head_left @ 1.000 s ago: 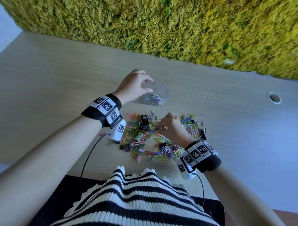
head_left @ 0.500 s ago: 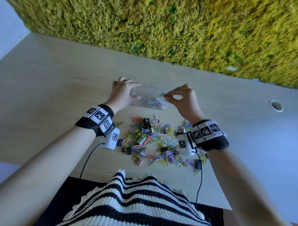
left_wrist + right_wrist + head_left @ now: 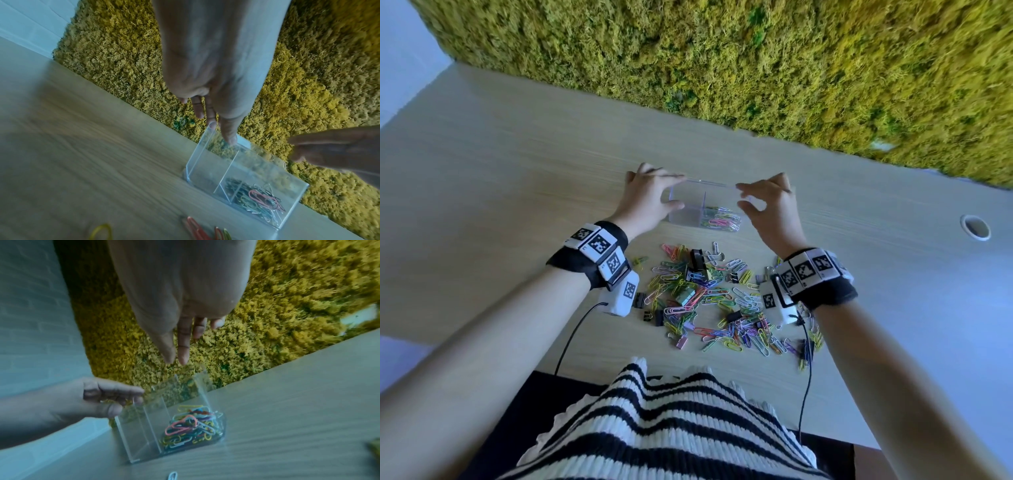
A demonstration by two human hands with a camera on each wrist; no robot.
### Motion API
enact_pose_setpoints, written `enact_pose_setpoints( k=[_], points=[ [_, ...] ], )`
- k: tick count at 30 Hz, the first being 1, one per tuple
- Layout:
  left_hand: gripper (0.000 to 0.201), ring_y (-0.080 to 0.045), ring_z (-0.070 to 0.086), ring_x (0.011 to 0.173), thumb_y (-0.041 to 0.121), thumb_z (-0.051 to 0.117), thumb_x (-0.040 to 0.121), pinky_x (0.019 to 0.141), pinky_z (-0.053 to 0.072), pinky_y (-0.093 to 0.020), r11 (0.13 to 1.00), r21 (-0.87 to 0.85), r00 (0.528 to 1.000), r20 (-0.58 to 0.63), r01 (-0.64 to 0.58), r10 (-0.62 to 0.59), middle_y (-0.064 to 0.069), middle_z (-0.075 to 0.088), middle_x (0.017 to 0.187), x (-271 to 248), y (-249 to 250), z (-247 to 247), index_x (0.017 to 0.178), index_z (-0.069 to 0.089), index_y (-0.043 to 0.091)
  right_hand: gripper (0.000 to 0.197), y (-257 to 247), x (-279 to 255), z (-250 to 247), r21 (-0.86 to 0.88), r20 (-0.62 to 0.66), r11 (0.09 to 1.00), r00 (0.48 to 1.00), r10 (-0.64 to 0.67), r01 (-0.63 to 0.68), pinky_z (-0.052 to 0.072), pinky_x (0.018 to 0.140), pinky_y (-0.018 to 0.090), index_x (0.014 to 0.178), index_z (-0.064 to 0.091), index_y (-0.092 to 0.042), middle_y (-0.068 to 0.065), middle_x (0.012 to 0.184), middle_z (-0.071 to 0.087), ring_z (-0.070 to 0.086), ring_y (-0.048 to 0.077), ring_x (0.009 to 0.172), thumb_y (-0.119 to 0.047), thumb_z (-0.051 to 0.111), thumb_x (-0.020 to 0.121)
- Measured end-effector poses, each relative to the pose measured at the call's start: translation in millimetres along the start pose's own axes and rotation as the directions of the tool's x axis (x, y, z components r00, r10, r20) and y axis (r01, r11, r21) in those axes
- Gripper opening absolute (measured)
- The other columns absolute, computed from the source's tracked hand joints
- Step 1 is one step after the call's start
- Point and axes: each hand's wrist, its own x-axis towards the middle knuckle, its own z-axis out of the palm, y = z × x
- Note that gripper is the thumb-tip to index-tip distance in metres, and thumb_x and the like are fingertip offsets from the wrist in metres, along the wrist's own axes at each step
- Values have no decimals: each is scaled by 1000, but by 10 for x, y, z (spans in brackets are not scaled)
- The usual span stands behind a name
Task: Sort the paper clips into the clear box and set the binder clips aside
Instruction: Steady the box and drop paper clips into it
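Now hands (image 3: 654, 202) — clear box (image 3: 688, 219)

One clear box (image 3: 690, 214) with two compartments stands on the surface (image 3: 517, 192). Paper clips (image 3: 719, 221) lie in one compartment only, too tangled to count. Many more loose clips (image 3: 722, 308) are scattered nearer the person, dozens at least. Among them are roughly eight binder clips (image 3: 697, 260), some partly hidden. Two hands are in view: left hand (image 3: 650, 202) and right hand (image 3: 770, 209).

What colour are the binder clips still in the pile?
Mostly black binder clips, with at least one pale pink one; the head view shows them best.
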Motion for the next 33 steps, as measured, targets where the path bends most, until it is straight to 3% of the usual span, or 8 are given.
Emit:
enact_pose_setpoints(
  k=[4,11,17,22,26,28,30,33],
  points=[
    [63,-21,40,117,38,69,80,92,28,-39,1000,17,1000,-10,-12,12,2,53,134,-53,-3,3,137,47,24,36,364,-331,-291,-57,51,968,968,245,-242,50,80,43,113,66,-14,9,103,65,56,24,83,-7,66,77],
    [61,-22,48,102,35,70,79,88,44,-42,1000,-28,995,-104,-4,1,-8,49,119,-383,-35,-13,131,44,15,96,767,-1090,-697,-343,413,753,630,658,-561,36,103,40,141,33,-15,18,130,36,40,32,121,-48,79,64],
    [56,-12,49,86,33,69,81,82,46,-29,995,48,974,206,88,-96,-8,50,117,-699,-205,35,128,47,12,70,465,-1172,-271,-189,484,908,769,418,-375,44,98,39,130,50,-21,9,112,36,42,22,101,-32,79,67],
    [63,-30,50,111,37,76,73,92,42,-38,963,173,904,343,206,-255,-12,49,117,-912,-413,4,125,48,14,70,109,-1135,-79,-42,527,971,820,223,-237,36,87,21,134,48,-21,13,120,40,45,20,96,-17,77,71],
    [99,-28,51,110,51,83,56,90,46,-36,930,287,813,468,231,-347,-12,40,129,-1051,-367,-139,136,37,17,80,222,-1214,-342,-87,419,931,835,356,-353,43,83,27,136,43,-16,9,124,41,52,18,89,-22,82,67],
    [109,-27,54,103,47,88,49,80,49,-34,919,323,750,545,226,-376,-12,36,129,-1104,-277,-183,137,31,19,90,383,-1320,-567,-211,367,857,774,516,-470,45,88,32,137,40,-16,11,125,39,56,28,96,-29,85,60],
    [110,-26,56,97,32,92,49,70,50,-32,929,301,715,600,215,-360,-12,34,127,-1141,-161,-165,138,28,18,104,486,-1433,-750,-327,386,730,621,682,-600,49,91,40,138,35,-13,16,127,35,55,33,98,-31,89,51],
    [100,-20,52,89,15,89,54,64,42,-24,957,261,754,601,128,-264,-11,35,123,-1142,52,-46,134,31,18,99,497,-1563,-808,-380,464,639,460,757,-669,56,55,31,132,36,-11,19,122,32,55,27,72,-18,90,50]
  ],
)
